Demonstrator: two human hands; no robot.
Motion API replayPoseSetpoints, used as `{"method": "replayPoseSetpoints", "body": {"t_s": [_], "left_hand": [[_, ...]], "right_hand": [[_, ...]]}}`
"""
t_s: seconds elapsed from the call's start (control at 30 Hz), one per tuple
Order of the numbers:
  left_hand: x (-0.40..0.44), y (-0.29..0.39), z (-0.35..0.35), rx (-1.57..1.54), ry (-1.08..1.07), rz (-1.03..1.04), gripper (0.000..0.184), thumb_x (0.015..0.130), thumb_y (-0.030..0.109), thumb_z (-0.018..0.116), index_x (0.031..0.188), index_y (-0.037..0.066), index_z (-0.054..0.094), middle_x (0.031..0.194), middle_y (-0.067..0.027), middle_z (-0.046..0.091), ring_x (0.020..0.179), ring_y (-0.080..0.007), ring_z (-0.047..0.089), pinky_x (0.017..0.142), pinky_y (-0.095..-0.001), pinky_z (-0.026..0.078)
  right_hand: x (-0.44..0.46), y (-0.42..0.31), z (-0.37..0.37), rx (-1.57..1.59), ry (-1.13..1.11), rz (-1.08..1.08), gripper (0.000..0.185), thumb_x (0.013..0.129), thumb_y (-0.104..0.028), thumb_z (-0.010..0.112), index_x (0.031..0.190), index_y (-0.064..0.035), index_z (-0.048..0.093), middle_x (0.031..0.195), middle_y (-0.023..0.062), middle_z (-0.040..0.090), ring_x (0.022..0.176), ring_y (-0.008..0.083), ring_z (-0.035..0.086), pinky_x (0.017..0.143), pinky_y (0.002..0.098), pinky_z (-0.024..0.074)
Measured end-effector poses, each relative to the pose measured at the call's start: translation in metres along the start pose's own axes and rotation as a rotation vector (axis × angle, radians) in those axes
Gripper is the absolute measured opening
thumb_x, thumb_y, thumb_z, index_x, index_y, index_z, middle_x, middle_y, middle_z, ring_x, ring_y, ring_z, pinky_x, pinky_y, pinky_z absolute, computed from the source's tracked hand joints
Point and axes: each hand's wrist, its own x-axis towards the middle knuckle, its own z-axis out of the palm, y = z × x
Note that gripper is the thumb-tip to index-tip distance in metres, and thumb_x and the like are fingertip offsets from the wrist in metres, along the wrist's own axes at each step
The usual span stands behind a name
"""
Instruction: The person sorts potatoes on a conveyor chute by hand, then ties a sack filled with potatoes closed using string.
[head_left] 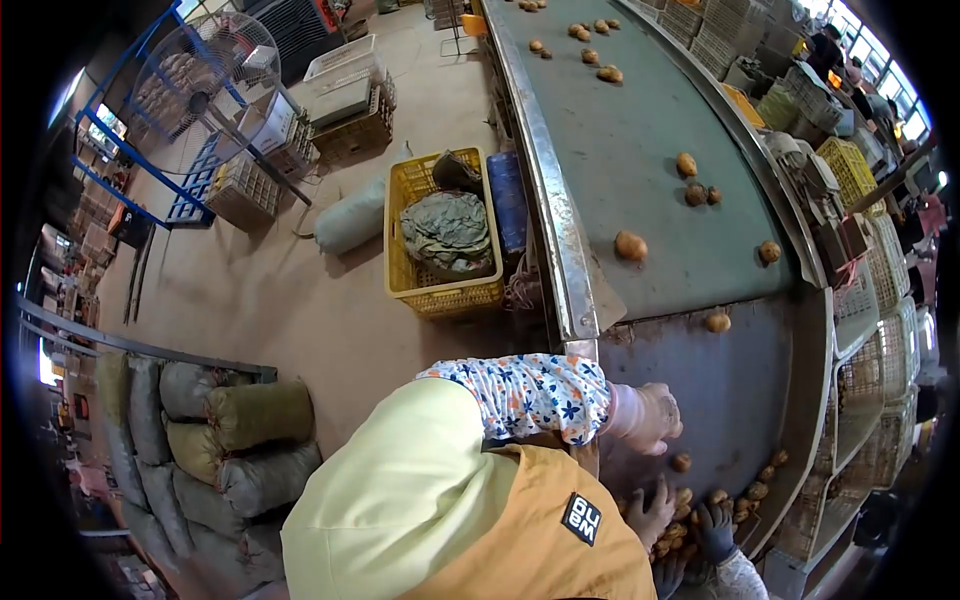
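My left hand, in a pale pinkish glove below a floral sleeve, hangs over the grey metal surface. Its fingers are curled; whatever they may hold is hidden. A single potato lies just below it. My right hand has its fingers apart at the left edge of a potato pile, holding nothing visible. Beside it, a co-worker's dark-gloved hand touches the pile, and another dark glove shows partly at the bottom edge.
A green conveyor belt carries scattered potatoes behind a metal side rail. On the floor to the left stand a yellow crate holding crumpled sacks, a fan and stacked full sacks. White crates line the right.
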Motion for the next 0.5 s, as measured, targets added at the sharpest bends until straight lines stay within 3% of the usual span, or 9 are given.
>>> {"method": "replayPoseSetpoints", "body": {"t_s": [0.07, 0.1, 0.17, 0.2, 0.23, 0.27, 0.37, 0.4, 0.5], "left_hand": [[-0.001, -0.002, 0.001, 0.009, 0.012, 0.021, 0.035, 0.086, 0.040, 0.056, 0.096, 0.008, 0.067, 0.093, -0.0112, 0.069, 0.095, -0.0288, 0.065, 0.087, -0.0422, 0.045], [-0.001, -0.005, 0.003, 0.002, 0.034, 0.070, 0.035, 0.085, 0.039, 0.056, 0.094, 0.007, 0.067, 0.092, -0.0118, 0.069, 0.094, -0.0289, 0.065, 0.087, -0.0423, 0.046], [-0.006, -0.008, 0.002, -0.008, 0.086, 0.134, 0.031, 0.082, 0.036, 0.060, 0.088, 0.006, 0.067, 0.085, -0.0139, 0.068, 0.087, -0.0313, 0.066, 0.082, -0.0430, 0.048], [-0.008, -0.011, 0.010, -0.024, 0.193, 0.183, 0.029, 0.081, 0.034, 0.061, 0.086, 0.005, 0.066, 0.081, -0.0141, 0.067, 0.082, -0.0328, 0.066, 0.078, -0.0435, 0.050], [-0.006, -0.007, -0.001, -0.067, 0.025, 0.120, 0.028, 0.081, 0.031, 0.063, 0.086, 0.004, 0.065, 0.082, -0.0143, 0.067, 0.084, -0.0337, 0.065, 0.079, -0.0445, 0.049], [-0.005, -0.004, -0.006, -0.065, -0.021, 0.127, 0.030, 0.082, 0.030, 0.064, 0.092, 0.002, 0.065, 0.089, -0.0154, 0.067, 0.089, -0.0341, 0.064, 0.082, -0.0447, 0.048], [-0.001, -0.006, 0.001, -0.087, -0.027, 0.176, 0.032, 0.086, 0.029, 0.062, 0.106, 0.004, 0.064, 0.096, -0.0161, 0.068, 0.093, -0.0329, 0.063, 0.085, -0.0439, 0.046], [0.001, -0.007, 0.006, -0.094, 0.000, 0.188, 0.031, 0.086, 0.029, 0.061, 0.104, 0.004, 0.064, 0.092, -0.0153, 0.068, 0.091, -0.0328, 0.063, 0.085, -0.0443, 0.046], [0.011, -0.009, 0.011, -0.035, -0.127, 0.225, 0.037, 0.087, 0.030, 0.061, 0.114, 0.005, 0.062, 0.097, -0.0151, 0.067, 0.096, -0.0321, 0.061, 0.089, -0.0427, 0.044]], "right_hand": [[-0.026, 0.007, 0.001, 0.295, -0.300, 0.012, 0.037, 0.075, -0.019, 0.068, 0.111, -0.0066, 0.066, 0.115, 0.0172, 0.062, 0.110, 0.0359, 0.055, 0.099, 0.0479, 0.0392], [-0.024, 0.008, 0.011, 0.305, -0.388, -0.360, 0.033, 0.077, -0.020, 0.068, 0.106, -0.0068, 0.068, 0.095, 0.0117, 0.067, 0.094, 0.0346, 0.061, 0.095, 0.0470, 0.0424], [-0.021, -0.021, 0.001, 0.292, -0.248, -0.426, 0.017, 0.078, -0.016, 0.066, 0.091, -0.0050, 0.066, 0.088, 0.0128, 0.065, 0.087, 0.0349, 0.061, 0.085, 0.0471, 0.0463], [-0.017, -0.040, -0.025, 0.488, -0.268, 0.030, 0.012, 0.079, -0.013, 0.065, 0.087, -0.0040, 0.065, 0.089, 0.0151, 0.064, 0.087, 0.0352, 0.060, 0.079, 0.0458, 0.0471], [-0.019, -0.023, -0.014, 0.131, 0.161, -0.050, 0.012, 0.079, -0.011, 0.065, 0.087, -0.0023, 0.065, 0.086, 0.0159, 0.064, 0.081, 0.0344, 0.060, 0.071, 0.0445, 0.0474], [-0.017, -0.018, -0.027, -0.015, 0.283, 0.030, 0.011, 0.080, -0.012, 0.065, 0.087, -0.0036, 0.066, 0.080, 0.0137, 0.065, 0.076, 0.0343, 0.061, 0.068, 0.0457, 0.0473], [-0.059, 0.005, -0.021, 0.613, -0.259, 0.289, 0.027, 0.087, -0.029, 0.060, 0.088, -0.0033, 0.068, 0.087, 0.0171, 0.067, 0.084, 0.0344, 0.064, 0.072, 0.0444, 0.0485], [-0.061, -0.006, -0.026, 0.508, -0.515, 0.318, 0.032, 0.086, -0.035, 0.060, 0.089, -0.0052, 0.069, 0.088, 0.0185, 0.067, 0.087, 0.0352, 0.064, 0.076, 0.0445, 0.0488], [-0.052, -0.002, -0.011, 0.468, -0.133, 0.491, 0.033, 0.086, -0.037, 0.061, 0.086, -0.0050, 0.068, 0.086, 0.0192, 0.065, 0.085, 0.0353, 0.062, 0.077, 0.0448, 0.0474]]}}
